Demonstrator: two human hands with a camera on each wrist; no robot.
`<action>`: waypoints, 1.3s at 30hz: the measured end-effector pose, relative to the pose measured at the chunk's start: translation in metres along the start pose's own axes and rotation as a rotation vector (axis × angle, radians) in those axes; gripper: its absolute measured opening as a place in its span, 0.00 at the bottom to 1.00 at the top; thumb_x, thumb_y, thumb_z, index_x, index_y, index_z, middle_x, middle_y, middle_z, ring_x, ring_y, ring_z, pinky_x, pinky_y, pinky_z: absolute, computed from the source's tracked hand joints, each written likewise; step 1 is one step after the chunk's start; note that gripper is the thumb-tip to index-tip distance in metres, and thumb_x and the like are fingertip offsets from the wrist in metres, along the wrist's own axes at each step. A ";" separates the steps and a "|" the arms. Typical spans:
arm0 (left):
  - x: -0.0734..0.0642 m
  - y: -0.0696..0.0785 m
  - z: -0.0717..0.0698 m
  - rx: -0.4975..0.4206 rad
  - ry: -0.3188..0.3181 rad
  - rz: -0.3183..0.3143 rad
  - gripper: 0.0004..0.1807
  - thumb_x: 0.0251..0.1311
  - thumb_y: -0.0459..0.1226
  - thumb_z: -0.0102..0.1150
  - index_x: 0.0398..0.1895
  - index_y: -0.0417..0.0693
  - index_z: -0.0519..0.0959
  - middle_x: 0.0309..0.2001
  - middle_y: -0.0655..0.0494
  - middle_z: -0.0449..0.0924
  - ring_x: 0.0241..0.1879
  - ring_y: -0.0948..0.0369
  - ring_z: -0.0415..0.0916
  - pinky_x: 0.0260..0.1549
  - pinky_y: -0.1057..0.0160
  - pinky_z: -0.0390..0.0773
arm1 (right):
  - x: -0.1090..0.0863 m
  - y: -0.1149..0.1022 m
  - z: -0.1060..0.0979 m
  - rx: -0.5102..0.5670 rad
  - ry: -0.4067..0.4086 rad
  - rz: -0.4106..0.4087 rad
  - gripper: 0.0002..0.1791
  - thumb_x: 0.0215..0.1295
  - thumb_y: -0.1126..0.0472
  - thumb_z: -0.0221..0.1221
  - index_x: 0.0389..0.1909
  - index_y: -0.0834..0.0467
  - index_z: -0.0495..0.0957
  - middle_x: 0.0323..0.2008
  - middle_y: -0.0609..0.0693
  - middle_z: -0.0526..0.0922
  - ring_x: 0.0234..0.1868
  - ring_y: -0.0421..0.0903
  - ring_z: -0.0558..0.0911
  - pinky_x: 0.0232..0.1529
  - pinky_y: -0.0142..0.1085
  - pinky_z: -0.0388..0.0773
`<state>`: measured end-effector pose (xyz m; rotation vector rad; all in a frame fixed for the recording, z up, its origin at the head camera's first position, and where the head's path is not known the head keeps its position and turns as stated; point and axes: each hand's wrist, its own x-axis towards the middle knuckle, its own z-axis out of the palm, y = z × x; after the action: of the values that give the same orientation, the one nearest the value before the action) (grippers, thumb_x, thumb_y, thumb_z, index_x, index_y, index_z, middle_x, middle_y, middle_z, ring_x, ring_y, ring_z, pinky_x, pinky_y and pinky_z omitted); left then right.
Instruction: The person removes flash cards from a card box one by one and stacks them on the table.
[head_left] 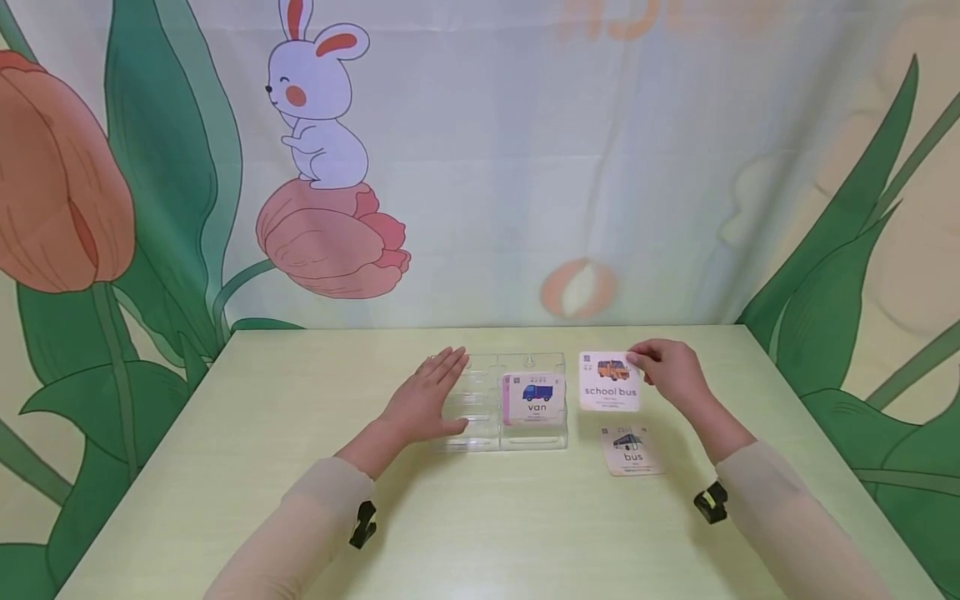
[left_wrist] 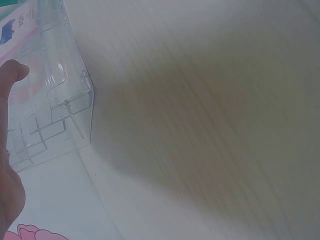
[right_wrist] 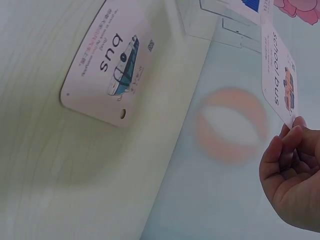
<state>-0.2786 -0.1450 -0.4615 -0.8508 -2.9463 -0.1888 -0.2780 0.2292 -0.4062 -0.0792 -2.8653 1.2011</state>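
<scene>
My right hand (head_left: 667,371) pinches the school bus flashcard (head_left: 609,382) by its upper right corner and holds it up beside the rack. In the right wrist view the thumb and fingertips (right_wrist: 296,131) meet at the card's corner. My left hand (head_left: 423,400) lies with fingers extended over the left part of a clear plastic card rack (head_left: 472,442). A van flashcard (head_left: 534,400) sits in the rack's right half, with a pink-edged card (head_left: 506,402) showing behind it. The bus flashcard (head_left: 632,451) lies on the table below the school bus card.
The pale wood-grain table (head_left: 480,533) ends at the back against a printed curtain (head_left: 480,167) with a rabbit and tulips. Each wrist wears a dark strap piece, one left (head_left: 363,525) and one right (head_left: 711,502).
</scene>
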 end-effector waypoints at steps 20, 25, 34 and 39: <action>0.000 -0.001 0.000 0.002 0.011 0.011 0.54 0.61 0.54 0.66 0.81 0.38 0.51 0.83 0.44 0.51 0.83 0.46 0.48 0.83 0.48 0.53 | -0.010 0.039 0.003 -0.047 -0.099 0.035 0.17 0.77 0.61 0.56 0.54 0.70 0.80 0.40 0.62 0.83 0.33 0.47 0.75 0.30 0.32 0.72; 0.000 -0.001 0.000 -0.003 0.007 0.013 0.54 0.61 0.54 0.66 0.81 0.38 0.51 0.83 0.44 0.51 0.83 0.46 0.48 0.83 0.49 0.53 | -0.012 0.050 0.008 -0.059 -0.137 0.051 0.16 0.76 0.61 0.57 0.53 0.70 0.80 0.40 0.62 0.84 0.32 0.47 0.76 0.30 0.33 0.73; 0.000 -0.001 0.000 0.001 0.010 0.010 0.54 0.61 0.54 0.65 0.81 0.38 0.51 0.83 0.44 0.51 0.83 0.46 0.48 0.83 0.49 0.53 | -0.010 0.065 0.013 -0.079 -0.192 0.065 0.16 0.76 0.62 0.57 0.53 0.71 0.80 0.37 0.59 0.83 0.30 0.45 0.75 0.29 0.32 0.72; 0.000 -0.001 0.002 -0.003 0.009 0.005 0.54 0.61 0.54 0.66 0.82 0.39 0.51 0.83 0.45 0.50 0.83 0.47 0.48 0.83 0.49 0.53 | -0.008 0.073 0.016 -0.104 -0.230 0.085 0.16 0.75 0.63 0.58 0.54 0.71 0.80 0.36 0.58 0.81 0.29 0.44 0.74 0.29 0.32 0.72</action>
<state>-0.2792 -0.1457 -0.4633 -0.8550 -2.9361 -0.1969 -0.2688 0.2685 -0.4695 -0.0707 -3.1538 1.1443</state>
